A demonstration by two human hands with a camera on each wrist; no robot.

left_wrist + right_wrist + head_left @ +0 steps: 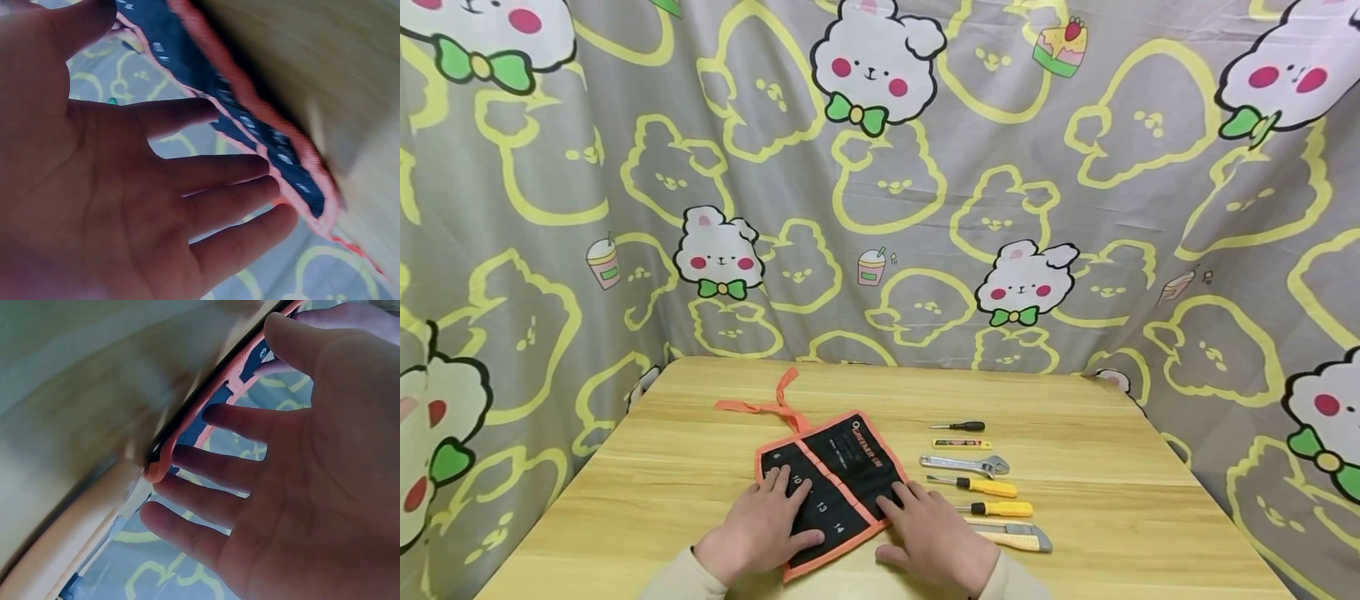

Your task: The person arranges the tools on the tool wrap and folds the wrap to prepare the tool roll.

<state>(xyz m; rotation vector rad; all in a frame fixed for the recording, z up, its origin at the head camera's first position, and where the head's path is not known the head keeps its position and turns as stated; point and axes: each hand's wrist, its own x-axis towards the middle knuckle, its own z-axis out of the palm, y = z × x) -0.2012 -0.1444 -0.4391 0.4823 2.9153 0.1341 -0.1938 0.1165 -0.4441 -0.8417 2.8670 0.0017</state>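
Observation:
A black fabric tool pouch (pixel 838 454) with orange trim lies flat on the table, tilted, its pockets marked with white numbers. Its orange tie straps (pixel 784 404) spread out behind it. My left hand (pixel 767 521) rests on the pouch's left part with fingers spread. On the right edge of the pouch, my right hand (pixel 934 529) lays its fingertips, palm down. In the left wrist view the left fingers (pixel 231 209) reach the orange border, fairly straight. The right wrist view has the right fingers (pixel 215 465) extended along the pouch edge.
Right of the pouch, from back to front, lie a small black screwdriver (pixel 966 426), a yellow flat pack (pixel 961 444), an adjustable wrench (pixel 962 464), two yellow-handled screwdrivers (pixel 992 487) and a utility knife (pixel 1026 537), partly behind the right hand. A patterned curtain (pixel 880 200) surrounds the wooden table (pixel 1120 483).

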